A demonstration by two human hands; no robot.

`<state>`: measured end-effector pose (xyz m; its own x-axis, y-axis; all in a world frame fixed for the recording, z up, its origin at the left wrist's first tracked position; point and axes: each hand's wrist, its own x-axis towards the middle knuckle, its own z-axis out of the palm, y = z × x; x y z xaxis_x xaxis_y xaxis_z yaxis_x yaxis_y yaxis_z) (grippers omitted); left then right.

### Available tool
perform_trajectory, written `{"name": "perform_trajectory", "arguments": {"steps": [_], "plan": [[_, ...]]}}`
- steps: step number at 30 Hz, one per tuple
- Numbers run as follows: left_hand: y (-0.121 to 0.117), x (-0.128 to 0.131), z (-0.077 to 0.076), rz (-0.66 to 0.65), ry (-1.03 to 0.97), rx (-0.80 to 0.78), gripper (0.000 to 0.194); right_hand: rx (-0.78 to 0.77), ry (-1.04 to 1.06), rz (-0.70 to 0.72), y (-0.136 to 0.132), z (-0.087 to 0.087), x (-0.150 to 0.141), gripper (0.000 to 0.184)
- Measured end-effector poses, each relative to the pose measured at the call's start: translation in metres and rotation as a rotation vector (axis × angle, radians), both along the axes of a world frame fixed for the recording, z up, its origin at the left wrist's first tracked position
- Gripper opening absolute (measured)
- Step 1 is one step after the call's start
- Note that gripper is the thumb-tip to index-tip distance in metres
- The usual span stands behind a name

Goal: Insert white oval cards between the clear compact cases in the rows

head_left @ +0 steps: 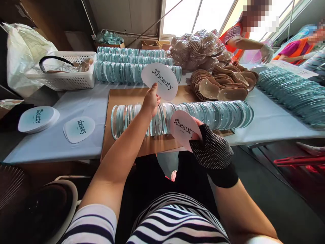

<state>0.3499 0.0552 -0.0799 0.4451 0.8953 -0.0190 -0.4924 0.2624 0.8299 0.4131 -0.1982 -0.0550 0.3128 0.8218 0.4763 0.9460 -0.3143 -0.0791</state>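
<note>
On the far left of the tabletop (63, 112) lies a stack of printed cards (38, 118), with a second small pile (79, 129) just beside it and a white basket (67, 69) behind. The left hand (150, 101) holds one oval card (159, 80) upright over the row of clear round cases (182, 117), its fingers pinched on the card's lower edge. To the right, the gloved right hand (210, 147) grips another oval card (184, 128) low in front of the row, fingers closed on its right edge. The cards look thin, light and easily bent, so an edge pinch probably suits them. Beige pads (220, 84) lie further right.
</note>
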Motion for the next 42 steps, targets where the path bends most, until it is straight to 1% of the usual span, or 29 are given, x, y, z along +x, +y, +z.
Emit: {"name": "perform_trajectory", "arguments": {"steps": [3,5,7,9,11,13,18,19,21,23,26,28,30,32,35,36,37,39,40,42], "plan": [[-0.002,0.0,0.0,0.012,-0.007,0.018,0.043,-0.018,0.016,-0.013,0.021,-0.005,0.002,0.057],[-0.004,0.001,0.0,0.025,-0.013,0.026,0.044,-0.031,0.009,-0.016,0.029,-0.003,0.002,0.059],[-0.005,0.0,0.001,0.034,-0.013,0.017,0.045,-0.036,-0.009,0.018,0.025,0.003,0.0,0.058],[-0.008,0.0,0.004,0.04,-0.006,-0.001,0.045,-0.029,-0.035,0.061,0.014,0.01,-0.003,0.056],[-0.012,0.0,0.007,0.049,-0.002,-0.013,0.043,-0.027,-0.053,0.086,0.006,0.011,-0.007,0.054],[-0.015,0.0,0.009,0.064,0.002,-0.02,0.041,-0.037,-0.049,0.087,0.01,0.005,-0.01,0.055],[-0.015,0.0,0.008,0.093,0.017,-0.021,0.042,-0.119,0.044,0.025,0.057,-0.027,-0.006,0.053],[-0.014,0.0,0.008,0.095,0.013,-0.019,0.043,-0.136,0.075,0.005,0.064,-0.032,-0.004,0.051],[-0.012,0.0,0.006,0.094,0.011,-0.027,0.043,-0.15,0.136,-0.029,0.068,-0.038,0.001,0.047],[-0.009,0.001,0.005,0.087,0.014,-0.04,0.044,-0.133,0.176,-0.057,0.064,-0.038,0.005,0.045],[-0.003,0.002,0.001,0.069,0.011,-0.04,0.047,-0.125,0.173,-0.077,0.06,-0.031,0.008,0.036],[0.002,0.003,-0.002,0.055,0.013,-0.027,0.049,-0.171,0.163,-0.065,0.066,-0.027,0.007,0.03],[0.007,0.002,-0.005,0.034,0.014,-0.01,0.051,-0.236,0.144,-0.027,0.075,-0.027,0.005,0.03],[0.011,0.002,-0.008,0.02,0.008,0.009,0.053,-0.299,0.105,0.019,0.082,-0.03,0.002,0.032],[0.012,0.001,-0.01,0.023,-0.004,0.015,0.056,-0.356,0.071,0.062,0.083,-0.035,0.0,0.031],[0.011,0.001,-0.009,0.028,-0.002,0.01,0.056,-0.351,0.091,0.058,0.081,-0.036,0.0,0.03],[0.01,0.001,-0.009,0.035,0.002,0.002,0.057,-0.338,0.154,0.065,0.08,-0.037,0.0,0.029],[0.007,0.001,-0.006,0.052,0.008,-0.013,0.056,-0.312,0.354,0.105,0.077,-0.038,0.002,0.028],[0.005,0.001,-0.005,0.061,0.007,-0.017,0.055,-0.313,0.482,0.149,0.075,-0.038,0.003,0.031],[0.002,0.001,-0.004,0.073,0.002,-0.018,0.052,-0.327,0.813,0.282,0.071,-0.04,0.005,0.042]]}}
